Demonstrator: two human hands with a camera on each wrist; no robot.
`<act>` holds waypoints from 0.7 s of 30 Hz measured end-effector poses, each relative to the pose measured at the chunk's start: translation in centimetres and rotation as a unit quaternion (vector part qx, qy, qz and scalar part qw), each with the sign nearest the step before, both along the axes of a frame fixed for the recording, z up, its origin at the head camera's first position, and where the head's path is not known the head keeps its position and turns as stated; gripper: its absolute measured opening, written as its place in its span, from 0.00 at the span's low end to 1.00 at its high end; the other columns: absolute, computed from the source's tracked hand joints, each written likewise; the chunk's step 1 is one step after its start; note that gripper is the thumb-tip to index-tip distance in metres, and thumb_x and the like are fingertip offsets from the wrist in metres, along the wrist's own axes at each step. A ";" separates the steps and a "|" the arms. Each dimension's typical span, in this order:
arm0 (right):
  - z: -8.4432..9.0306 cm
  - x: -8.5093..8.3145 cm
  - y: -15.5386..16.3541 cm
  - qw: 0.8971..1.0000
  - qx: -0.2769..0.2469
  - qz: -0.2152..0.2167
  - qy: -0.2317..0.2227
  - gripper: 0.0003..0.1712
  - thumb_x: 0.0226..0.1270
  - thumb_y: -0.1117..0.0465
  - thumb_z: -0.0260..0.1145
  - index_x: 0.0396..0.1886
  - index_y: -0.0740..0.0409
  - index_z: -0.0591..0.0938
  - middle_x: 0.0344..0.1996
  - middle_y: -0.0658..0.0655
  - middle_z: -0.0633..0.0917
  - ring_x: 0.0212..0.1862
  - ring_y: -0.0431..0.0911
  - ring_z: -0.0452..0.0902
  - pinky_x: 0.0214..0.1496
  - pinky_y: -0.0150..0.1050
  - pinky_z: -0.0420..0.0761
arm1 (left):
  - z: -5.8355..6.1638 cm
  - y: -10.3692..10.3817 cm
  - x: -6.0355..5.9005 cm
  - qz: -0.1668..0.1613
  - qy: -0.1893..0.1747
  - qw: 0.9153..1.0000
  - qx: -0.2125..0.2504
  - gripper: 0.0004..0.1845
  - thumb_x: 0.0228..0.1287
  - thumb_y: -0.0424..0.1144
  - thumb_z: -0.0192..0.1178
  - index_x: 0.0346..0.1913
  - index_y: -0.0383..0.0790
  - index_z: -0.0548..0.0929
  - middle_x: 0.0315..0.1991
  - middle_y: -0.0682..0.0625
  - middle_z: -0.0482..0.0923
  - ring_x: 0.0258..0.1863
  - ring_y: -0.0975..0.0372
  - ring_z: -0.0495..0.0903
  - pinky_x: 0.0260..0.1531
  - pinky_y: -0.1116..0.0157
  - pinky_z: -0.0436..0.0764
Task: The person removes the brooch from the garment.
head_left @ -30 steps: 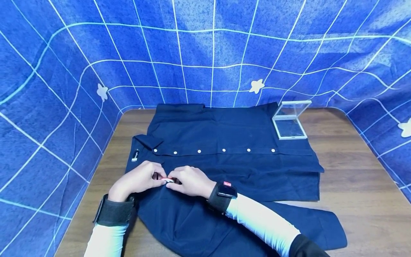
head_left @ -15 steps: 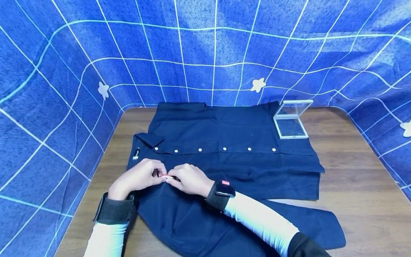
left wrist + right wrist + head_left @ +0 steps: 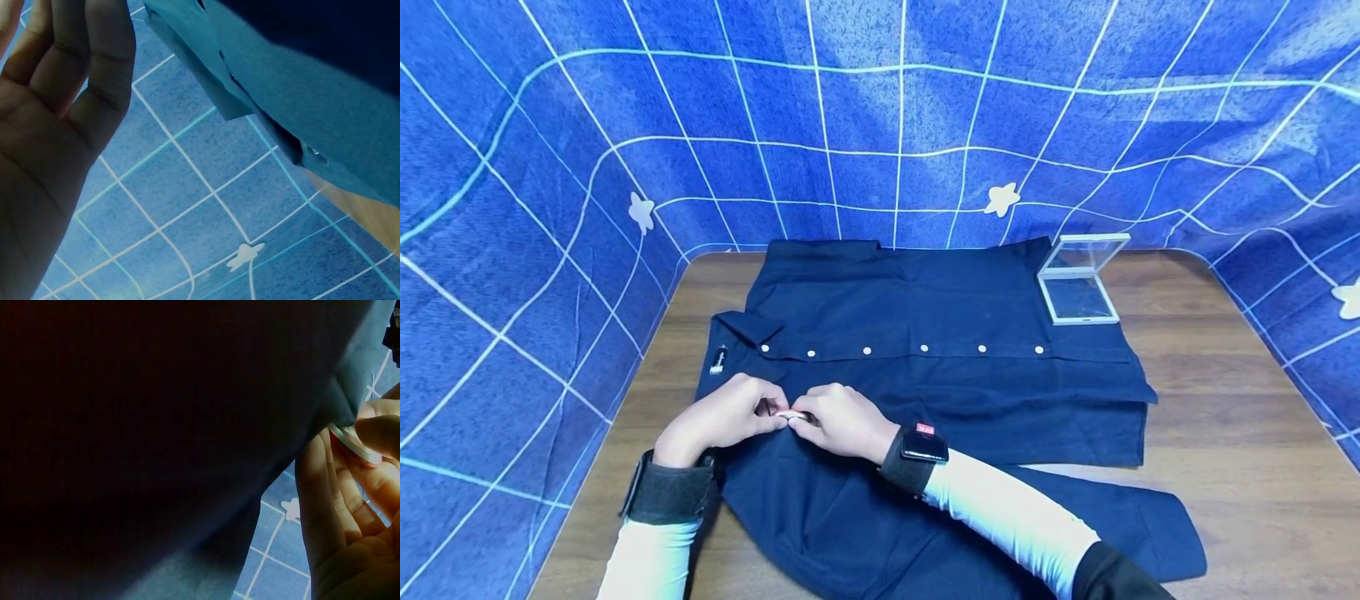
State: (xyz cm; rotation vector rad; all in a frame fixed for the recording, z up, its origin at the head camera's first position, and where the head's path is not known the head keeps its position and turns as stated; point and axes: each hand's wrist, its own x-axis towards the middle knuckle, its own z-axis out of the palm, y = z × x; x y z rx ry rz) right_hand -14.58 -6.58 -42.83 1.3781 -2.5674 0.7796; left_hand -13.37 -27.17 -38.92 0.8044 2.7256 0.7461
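Note:
A dark navy button-up shirt (image 3: 895,300) lies spread on the table, its white buttons in a row. Over the shirt's near front, my left hand (image 3: 730,421) pinches one end of a small, thin red-and-white badge (image 3: 790,415). From the other side, my right hand (image 3: 846,422) pinches it between thumb and fingers. The fingertips of both hands nearly meet and cover much of it. In the right wrist view the badge's pale curved edge (image 3: 356,445) shows between fingers, right at the shirt cloth (image 3: 347,394). Raised cloth (image 3: 300,87) hangs close to a hand in the left wrist view.
A white-framed case (image 3: 1078,300) with its clear lid raised stands on the shirt's far right corner. A dark label (image 3: 718,359) shows by the collar. The wooden table (image 3: 1210,350) reaches a blue curtain (image 3: 865,108) with white lines and stars.
Both hands stay in the same place with the badge between them, their fingers shifting only slightly and the badge's tilt varying a little. The shirt and case have not moved.

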 end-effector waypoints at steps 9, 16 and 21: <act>-0.1 0.1 -0.2 1.000 0.007 -0.011 0.000 0.15 0.71 0.50 0.62 0.23 0.49 0.80 0.17 0.43 0.73 0.22 0.34 0.69 0.24 0.24 0.61 | 0.7 0.3 0.4 -0.005 0.043 0.999 -0.025 0.05 0.58 0.34 0.69 0.31 0.50 0.89 0.27 0.61 0.82 0.29 0.72 0.76 0.32 0.69 0.78; -0.1 0.1 -0.3 0.999 0.024 -0.020 -0.012 0.17 0.70 0.53 0.61 0.19 0.48 0.76 0.15 0.42 0.70 0.19 0.32 0.66 0.21 0.23 0.59 | 0.7 0.5 0.5 -0.001 0.031 0.999 -0.024 0.05 0.59 0.33 0.68 0.32 0.48 0.89 0.26 0.60 0.77 0.27 0.71 0.73 0.29 0.72 0.75; -0.2 0.1 -0.3 0.999 0.028 -0.029 -0.003 0.15 0.67 0.54 0.62 0.19 0.48 0.74 0.17 0.42 0.70 0.21 0.33 0.67 0.22 0.25 0.61 | 0.5 0.3 0.4 0.005 0.024 1.000 -0.011 0.07 0.56 0.29 0.64 0.34 0.44 0.88 0.29 0.56 0.80 0.28 0.69 0.75 0.30 0.72 0.76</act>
